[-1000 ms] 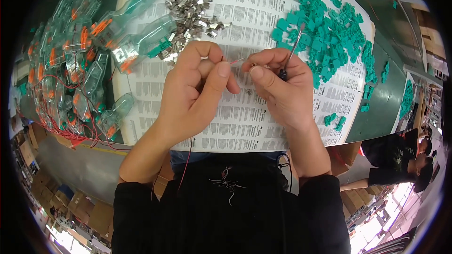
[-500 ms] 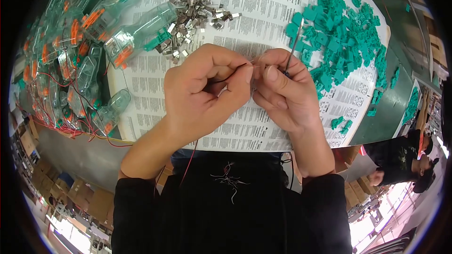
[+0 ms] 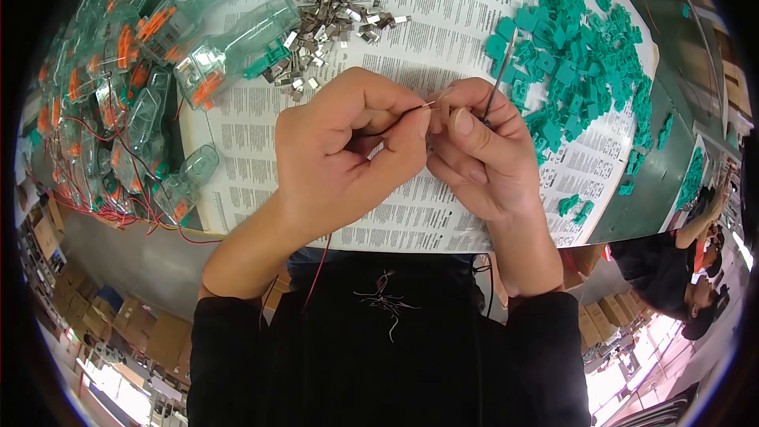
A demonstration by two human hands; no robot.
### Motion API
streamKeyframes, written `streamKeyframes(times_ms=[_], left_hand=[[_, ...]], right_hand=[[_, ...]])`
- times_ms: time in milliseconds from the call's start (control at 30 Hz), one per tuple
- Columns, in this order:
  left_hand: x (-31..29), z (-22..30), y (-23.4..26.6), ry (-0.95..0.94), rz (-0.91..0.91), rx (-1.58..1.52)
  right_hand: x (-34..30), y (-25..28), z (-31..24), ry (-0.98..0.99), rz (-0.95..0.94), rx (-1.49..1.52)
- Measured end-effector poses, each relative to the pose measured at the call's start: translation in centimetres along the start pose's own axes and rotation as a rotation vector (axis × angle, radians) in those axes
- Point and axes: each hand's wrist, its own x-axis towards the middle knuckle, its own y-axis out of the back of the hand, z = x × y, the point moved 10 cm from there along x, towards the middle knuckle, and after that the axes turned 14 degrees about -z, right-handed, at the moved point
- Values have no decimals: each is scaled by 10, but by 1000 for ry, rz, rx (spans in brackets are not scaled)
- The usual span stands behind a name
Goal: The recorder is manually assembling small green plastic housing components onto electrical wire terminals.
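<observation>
Over the printed sheet, my left hand is closed in a pinch on thin wires. A dark wire comes out between its thumb and forefinger, with fine bare ends at the tips. From under that wrist a red wire hangs toward my lap. Close beside it, my right hand is curled with thumb and forefinger at the bare ends. A slim tool with a metal shaft is tucked between its fingers, pointing up and away; its handle is mostly hidden. Whether the right fingertips touch the wire I cannot tell.
Clear plastic housings with orange parts and red wires are heaped at left. Small metal pieces lie at the back, and green plastic parts are piled at right. The printed sheet covers the table. Another person is at far right.
The bare wire ends show more plainly between my fingertips. Both hands have shifted very slightly, keeping their grips. The person at far right has raised an arm.
</observation>
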Motion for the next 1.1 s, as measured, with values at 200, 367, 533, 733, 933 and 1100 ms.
streamKeyframes(times_ms=[200, 367, 533, 733, 933, 1100], left_hand=[[0, 5, 0, -14, -1, 138], [-1, 3, -1, -1, 32, 123], [-6, -17, -2, 95, 71, -50], [2, -7, -5, 74, 4, 115], [4, -1, -8, -20, -46, 128], [5, 1, -10, -89, -85, 167]], right_hand=[[-4, 0, -10, 110, 57, -289], [-16, -5, -34, 209, 260, -839], [-11, -29, -43, 355, 150, -1178], [-10, -52, -49, 311, 109, -1579], [-24, -39, -55, 373, 132, -1450], [-27, -55, -58, 391, 17, -1648]])
